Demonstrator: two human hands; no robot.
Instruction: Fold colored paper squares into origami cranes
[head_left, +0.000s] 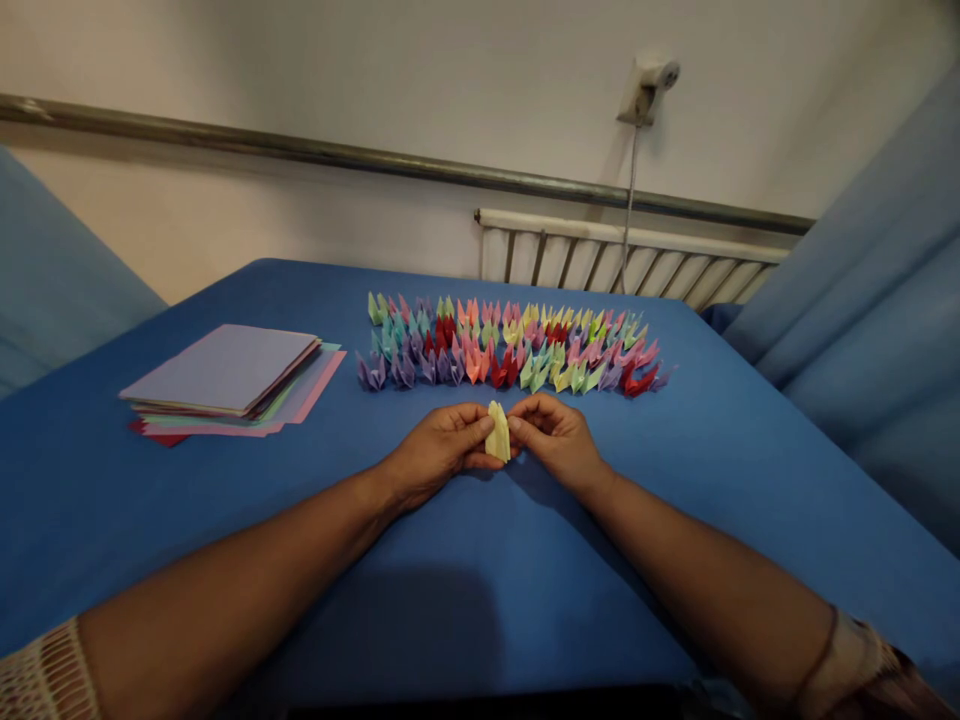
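A small piece of folded yellow paper [497, 434] is held up between my two hands, just above the blue table cover. My left hand [444, 447] pinches its left side, thumb in front and fingers behind. On the other side, my right hand [559, 440] grips the right edge between thumb and fingertips. The layers of the paper look narrow and upright; the finer folds are too small to make out. Just beyond my hands stand rows of folded paper cranes [476, 360] in red, pink, purple, green, yellow and blue.
To the left lies a stack of coloured paper sheets [221, 370], lilac on top. The blue-covered table [420, 620] reaches back towards a wall with a metal rail [337, 152], a radiator [585, 235] and a plugged-in socket [643, 92]. Blue curtains [885, 260] hang at both sides.
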